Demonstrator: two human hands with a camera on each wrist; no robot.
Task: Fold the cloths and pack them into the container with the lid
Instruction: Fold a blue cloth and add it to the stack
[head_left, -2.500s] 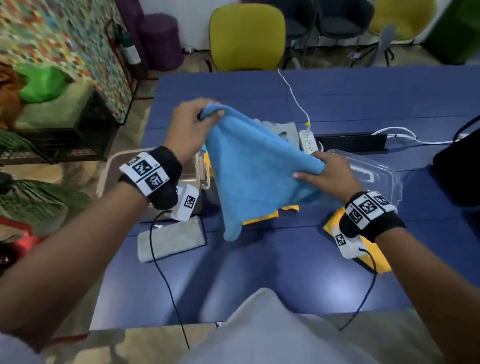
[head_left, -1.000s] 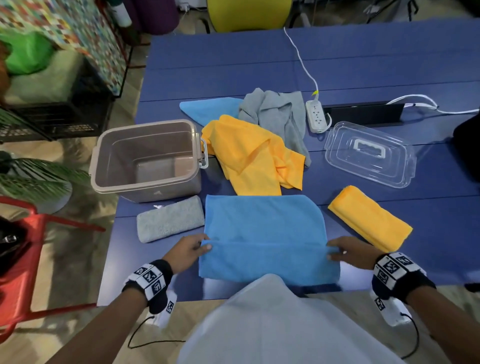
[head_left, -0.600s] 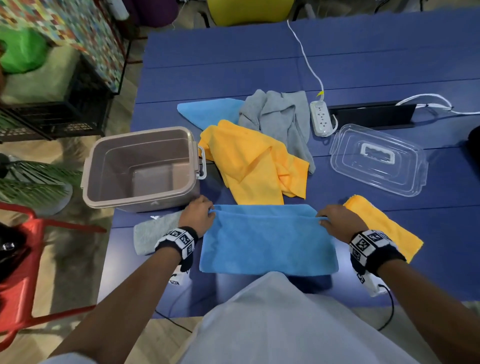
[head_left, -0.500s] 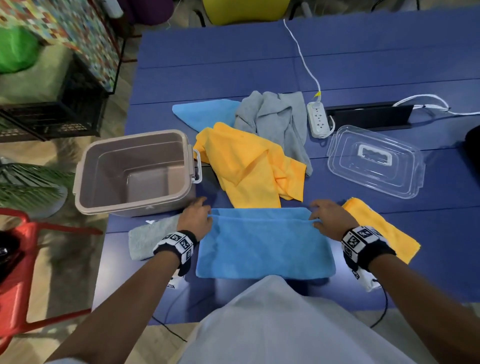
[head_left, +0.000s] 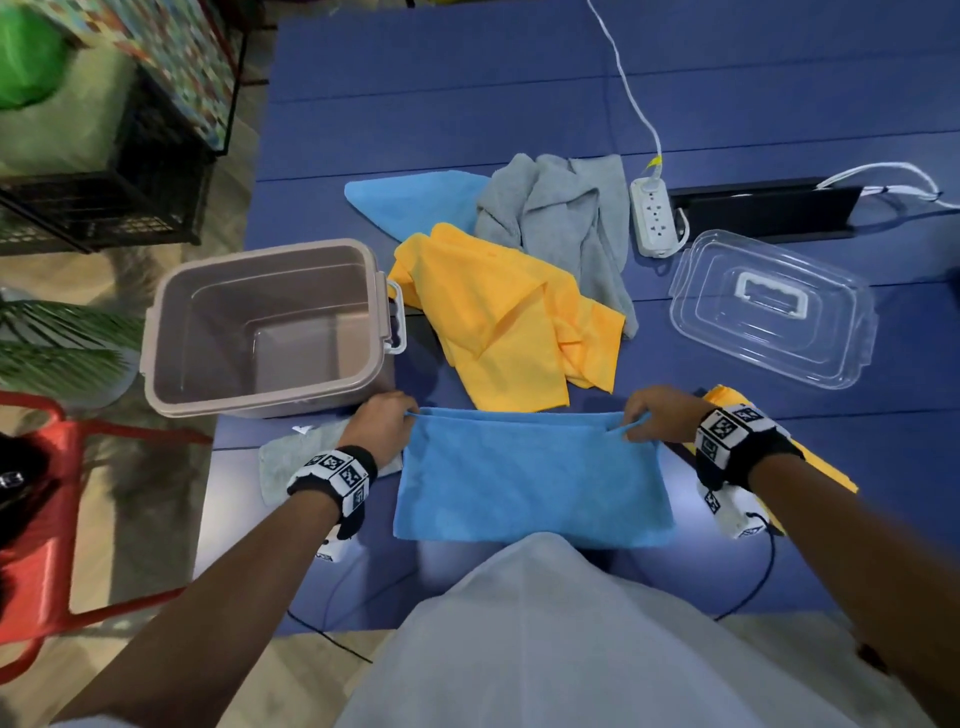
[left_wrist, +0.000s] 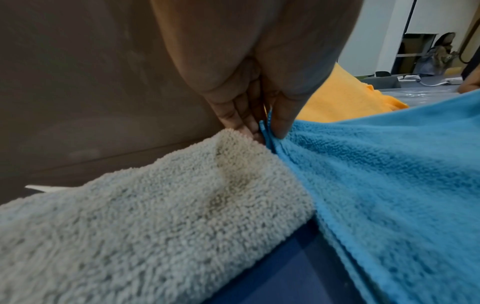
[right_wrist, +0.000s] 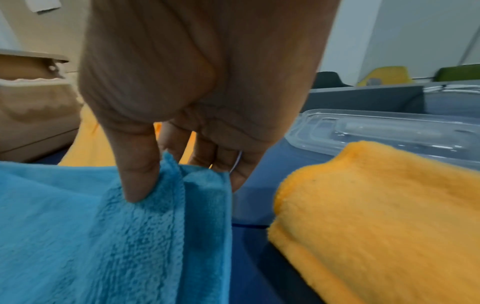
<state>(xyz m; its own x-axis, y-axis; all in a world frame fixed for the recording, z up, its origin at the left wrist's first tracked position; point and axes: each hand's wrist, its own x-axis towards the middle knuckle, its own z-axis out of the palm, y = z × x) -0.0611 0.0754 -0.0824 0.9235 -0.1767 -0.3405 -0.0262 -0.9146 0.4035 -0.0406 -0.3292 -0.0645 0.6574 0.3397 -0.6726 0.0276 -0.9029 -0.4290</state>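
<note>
Since the frame one second earlier, both hands are now sitting at the far edge of the blue cloth (head_left: 530, 478) instead of its near fold, and the cloth is lying doubled over on the blue table (head_left: 519, 93). The left hand (head_left: 382, 423) is pinching the far left corner between thumb and fingertips (left_wrist: 249, 123); the right hand (head_left: 657, 415) is pinching the far right corner in the same manner. The hands are holding well apart, one at each corner. The folded grey cloth (head_left: 291, 462) is lying partly hidden under the left wrist, and the folded yellow cloth (right_wrist: 384, 216) is mostly covered by the right wrist in the head view. The open container (head_left: 265, 327) is standing just beyond the left hand, with its interior showing no cloth. The clear lid (head_left: 769, 306) is resting apart, beyond the right hand. The cloth's near edge is being cut off by the person's shirt (head_left: 597, 639).
</note>
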